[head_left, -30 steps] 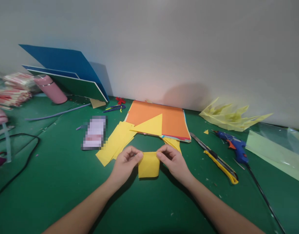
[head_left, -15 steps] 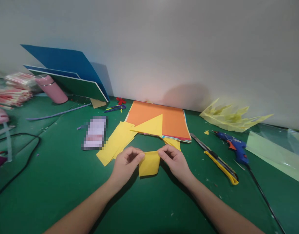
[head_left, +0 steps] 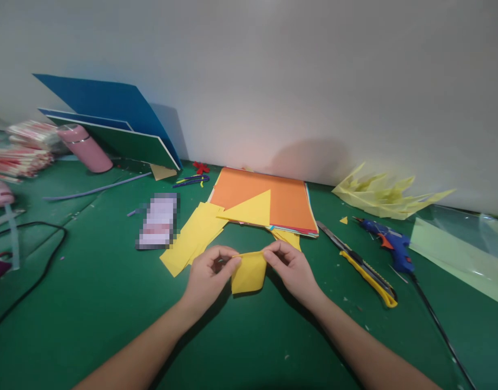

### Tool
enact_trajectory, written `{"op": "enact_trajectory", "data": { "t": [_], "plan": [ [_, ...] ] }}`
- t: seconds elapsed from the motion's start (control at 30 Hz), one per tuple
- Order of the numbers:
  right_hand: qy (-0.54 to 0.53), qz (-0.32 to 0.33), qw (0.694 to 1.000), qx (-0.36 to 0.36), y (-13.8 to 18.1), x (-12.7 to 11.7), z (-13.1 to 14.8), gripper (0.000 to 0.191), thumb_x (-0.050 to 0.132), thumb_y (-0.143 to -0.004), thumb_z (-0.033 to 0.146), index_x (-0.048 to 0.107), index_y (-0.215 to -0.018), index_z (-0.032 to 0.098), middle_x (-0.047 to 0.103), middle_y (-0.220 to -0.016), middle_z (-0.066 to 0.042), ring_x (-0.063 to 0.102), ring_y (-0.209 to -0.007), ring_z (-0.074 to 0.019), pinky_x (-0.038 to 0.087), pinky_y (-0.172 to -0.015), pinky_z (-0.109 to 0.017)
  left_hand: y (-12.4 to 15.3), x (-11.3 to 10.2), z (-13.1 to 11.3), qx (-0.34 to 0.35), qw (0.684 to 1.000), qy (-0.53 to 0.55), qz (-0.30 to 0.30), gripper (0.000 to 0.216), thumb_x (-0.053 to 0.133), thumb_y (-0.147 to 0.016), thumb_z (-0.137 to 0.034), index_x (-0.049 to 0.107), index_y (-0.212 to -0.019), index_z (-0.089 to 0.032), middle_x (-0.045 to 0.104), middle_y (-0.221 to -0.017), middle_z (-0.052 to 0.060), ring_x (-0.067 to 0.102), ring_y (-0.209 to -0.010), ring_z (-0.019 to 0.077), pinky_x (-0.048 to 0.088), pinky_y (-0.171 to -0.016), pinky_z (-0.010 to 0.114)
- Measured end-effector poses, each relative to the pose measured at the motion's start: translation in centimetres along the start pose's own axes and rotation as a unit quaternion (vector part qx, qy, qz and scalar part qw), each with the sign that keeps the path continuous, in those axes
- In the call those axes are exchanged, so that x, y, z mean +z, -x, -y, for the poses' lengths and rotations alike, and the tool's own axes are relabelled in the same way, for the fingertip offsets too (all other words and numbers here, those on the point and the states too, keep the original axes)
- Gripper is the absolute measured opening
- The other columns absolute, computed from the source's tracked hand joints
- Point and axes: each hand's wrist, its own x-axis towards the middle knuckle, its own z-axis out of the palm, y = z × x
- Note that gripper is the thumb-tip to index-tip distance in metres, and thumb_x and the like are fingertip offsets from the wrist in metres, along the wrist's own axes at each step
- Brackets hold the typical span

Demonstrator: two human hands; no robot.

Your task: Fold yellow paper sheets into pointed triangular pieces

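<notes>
A small piece of yellow paper (head_left: 249, 274) hangs between my hands, pinched along its top edge. My left hand (head_left: 210, 276) grips its upper left corner between thumb and forefinger. At the upper right corner, my right hand (head_left: 292, 271) pinches it the same way. Just beyond lies a yellow paper triangle (head_left: 255, 208), resting partly on a stack of coloured paper with an orange sheet (head_left: 269, 187) on top. Yellow paper strips (head_left: 192, 235) overlap to the left of the stack.
To the right lie a yellow utility knife (head_left: 368, 279) with its blade out, a blue glue gun (head_left: 389, 244) with a cord, and a folded yellow paper piece (head_left: 389, 197). On the left are a phone (head_left: 158, 221), a pink bottle (head_left: 86, 149) and leaning blue boards (head_left: 106, 108).
Almost nothing differs. Both hands keep their pinch on the yellow paper, which has bent very slightly.
</notes>
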Motion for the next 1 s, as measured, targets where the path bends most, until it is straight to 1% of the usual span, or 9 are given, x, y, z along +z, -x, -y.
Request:
{"op": "enact_trajectory", "data": {
  "t": [0.13, 0.27, 0.33, 0.53, 0.67, 0.77, 0.87, 0.93, 1.0],
  "plan": [
    [0.002, 0.003, 1.000, -0.003, 0.02, -0.01, -0.09, 0.027, 0.061, -0.076, 0.047, 0.058, -0.070, 0.021, 0.060, -0.067, -0.001, 0.056, -0.065, -0.0171, 0.048, -0.064, -0.029, -0.02, 0.03, -0.17, -0.010, 1.000, 0.017, -0.003, 0.012, 0.070, -0.062, -0.030, 0.065, -0.062, -0.019, 0.067, -0.068, 0.003, 0.060, -0.065, 0.0159, 0.050, -0.060, 0.027],
    [-0.006, 0.007, 1.000, -0.009, 0.06, 0.06, -0.15, 0.024, 0.060, -0.076, 0.044, 0.059, -0.070, 0.021, 0.060, -0.068, -0.001, 0.057, -0.065, -0.0167, 0.047, -0.064, -0.029, -0.11, -0.13, -0.15, 0.003, 0.998, 0.060, 0.016, 0.014, 0.072, -0.063, -0.029, 0.063, -0.060, -0.019, 0.065, -0.066, 0.002, 0.059, -0.065, 0.0149, 0.049, -0.062, 0.026],
    [-0.005, 0.011, 1.000, -0.012, 0.08, 0.10, -0.14, 0.023, 0.060, -0.077, 0.042, 0.059, -0.070, 0.021, 0.060, -0.068, -0.001, 0.057, -0.066, -0.0164, 0.047, -0.065, -0.029, -0.17, -0.23, -0.14, -0.007, 0.995, 0.091, 0.028, 0.018, 0.074, -0.062, -0.031, 0.061, -0.058, -0.019, 0.065, -0.066, 0.001, 0.059, -0.065, 0.0145, 0.048, -0.062, 0.026],
    [-0.007, -0.001, 1.000, 0.010, -0.05, 0.35, -0.21, 0.026, 0.061, -0.075, 0.044, 0.056, -0.064, 0.021, 0.057, -0.061, 0.001, 0.053, -0.059, -0.0143, 0.045, -0.058, -0.027, -0.26, -0.11, -0.11, -0.102, 0.980, 0.162, 0.059, 0.037, 0.079, -0.057, -0.044, 0.054, -0.058, -0.017, 0.067, -0.069, 0.001, 0.059, -0.064, 0.0139, 0.047, -0.060, 0.026],
    [-0.017, 0.010, 0.999, 0.039, -0.06, 0.50, -0.27, 0.028, 0.064, -0.072, 0.047, 0.057, -0.065, 0.021, 0.058, -0.060, 0.001, 0.053, -0.056, -0.0138, 0.045, -0.056, -0.027, -0.29, 0.04, -0.26, -0.146, 0.968, 0.196, 0.054, 0.044, 0.082, -0.052, -0.047, 0.050, -0.060, -0.018, 0.068, -0.070, 0.000, 0.060, -0.061, 0.0132, 0.048, -0.060, 0.026],
    [-0.028, 0.047, 0.997, 0.054, 0.04, 0.55, -0.28, 0.029, 0.066, -0.070, 0.048, 0.058, -0.067, 0.021, 0.061, -0.061, 0.001, 0.056, -0.057, -0.0143, 0.048, -0.058, -0.028, -0.33, -0.05, -0.44, -0.152, 0.966, 0.206, 0.045, 0.045, 0.081, -0.053, -0.047, 0.049, -0.063, -0.018, 0.071, -0.080, 0.002, 0.061, -0.063, 0.0132, 0.048, -0.061, 0.026],
    [-0.023, 0.074, 0.995, 0.056, 0.18, 0.63, -0.27, 0.030, 0.065, -0.072, 0.049, 0.057, -0.070, 0.021, 0.060, -0.058, 0.002, 0.057, -0.055, -0.0140, 0.048, -0.057, -0.028, -0.35, -0.11, -0.43, -0.141, 0.968, 0.203, 0.047, 0.045, 0.080, -0.055, -0.048, 0.047, -0.065, -0.018, 0.072, -0.085, 0.004, 0.061, -0.063, 0.0141, 0.049, -0.062, 0.028],
    [-0.021, 0.071, 0.996, 0.052, 0.22, 0.77, -0.29, 0.031, 0.062, -0.074, 0.051, 0.054, -0.070, 0.021, 0.057, -0.053, 0.003, 0.055, -0.050, -0.0131, 0.047, -0.053, -0.027, -0.32, -0.04, -0.30, -0.125, 0.973, 0.189, 0.049, 0.045, 0.079, -0.056, -0.049, 0.047, -0.065, -0.019, 0.071, -0.083, 0.004, 0.061, -0.064, 0.0148, 0.049, -0.064, 0.029],
    [-0.024, 0.050, 0.997, 0.047, 0.20, 0.94, -0.34, 0.033, 0.060, -0.076, 0.052, 0.050, -0.069, 0.022, 0.052, -0.048, 0.005, 0.052, -0.045, -0.0119, 0.044, -0.048, -0.025, -0.28, 0.12, -0.10, -0.107, 0.980, 0.161, 0.038, 0.044, 0.078, -0.056, -0.050, 0.048, -0.063, -0.019, 0.069, -0.076, 0.002, 0.058, -0.063, 0.0140, 0.047, -0.063, 0.028]
  ]
}}
